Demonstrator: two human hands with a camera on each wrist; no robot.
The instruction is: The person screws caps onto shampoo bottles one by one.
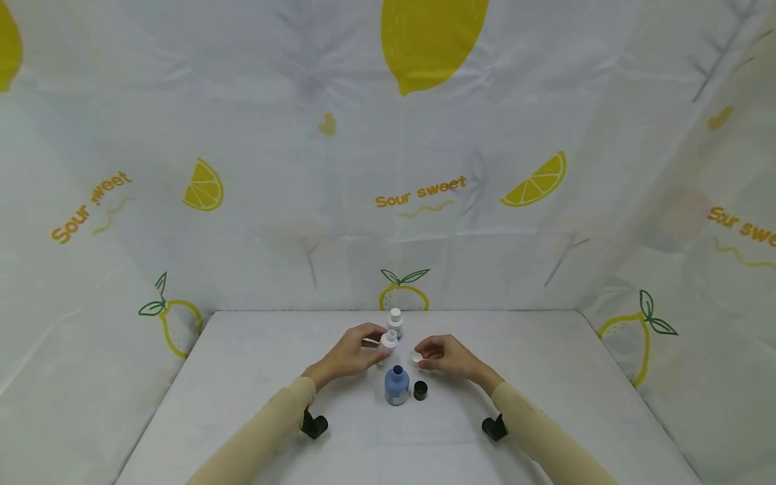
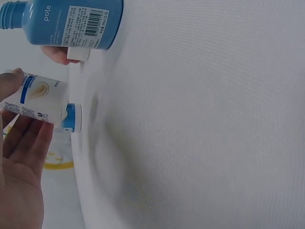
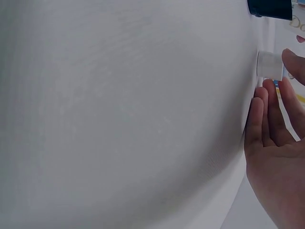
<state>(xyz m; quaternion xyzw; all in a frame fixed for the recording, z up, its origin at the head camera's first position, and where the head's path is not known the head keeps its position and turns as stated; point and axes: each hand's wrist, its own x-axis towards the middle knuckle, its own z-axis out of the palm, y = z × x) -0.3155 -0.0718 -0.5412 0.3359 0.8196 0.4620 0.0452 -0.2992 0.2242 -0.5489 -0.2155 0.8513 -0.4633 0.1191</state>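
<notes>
In the head view my left hand (image 1: pixel 350 351) grips a small white bottle (image 1: pixel 388 341) by its sides, thumb across from the fingers. Its neck is uncapped and it tilts slightly; the left wrist view shows a printed label on this white bottle (image 2: pixel 42 98). To the right, my right hand (image 1: pixel 450 356) has thumb and fingertips at a white cap (image 1: pixel 416 358), hollow side up, low at the table. From the right wrist, the white cap (image 3: pixel 269 65) sits between thumb and index fingertip. An uncapped blue bottle (image 1: pixel 397 386) stands nearer me.
A dark cap (image 1: pixel 421 390) lies just right of the blue bottle. Behind the held bottle stands another white bottle (image 1: pixel 395 321) with its cap on. The white-covered table (image 1: pixel 273 444) ends at a lemon-print curtain (image 1: pixel 291 263).
</notes>
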